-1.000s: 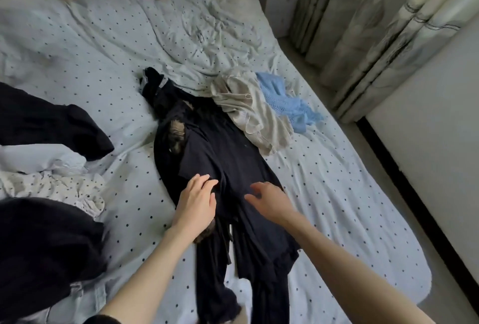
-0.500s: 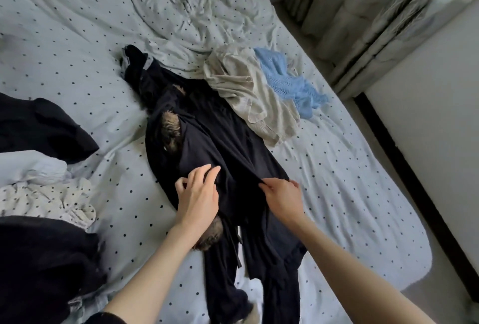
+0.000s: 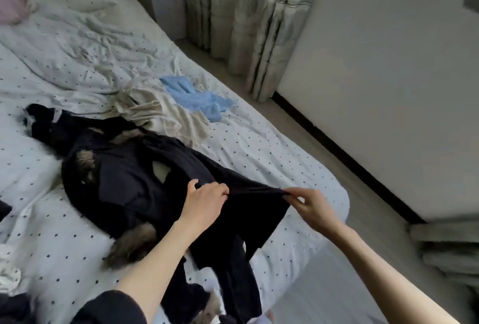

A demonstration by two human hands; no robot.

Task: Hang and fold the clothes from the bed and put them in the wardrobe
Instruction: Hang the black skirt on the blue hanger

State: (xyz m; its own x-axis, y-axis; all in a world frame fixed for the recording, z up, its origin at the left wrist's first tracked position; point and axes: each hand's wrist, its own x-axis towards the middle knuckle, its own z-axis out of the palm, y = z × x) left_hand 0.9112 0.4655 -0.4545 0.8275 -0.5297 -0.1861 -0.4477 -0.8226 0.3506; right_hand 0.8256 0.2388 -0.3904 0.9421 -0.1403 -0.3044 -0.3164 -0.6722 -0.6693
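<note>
Black garment [image 3: 145, 189] now lifted off the bed [image 3: 259, 147]: my left hand [image 3: 204, 202] and right hand [image 3: 311, 207] each pinch its edge, cloth taut between grips; half a second ago it lay flat. Folding begins.

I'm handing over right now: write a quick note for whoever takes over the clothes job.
Left hand: pinches the top edge of a dark garment.
Right hand: pinches the same edge further right, lifting it taut off the bed.
The dark garment has fur trim and lies mostly on the bed. A beige garment and a blue knit lie crumpled beyond it.
Done: nothing visibly folded or hung.
Left: sort out the dark garment, then the beige, the blue and the clothes at the left edge; wardrobe not in view.
</note>
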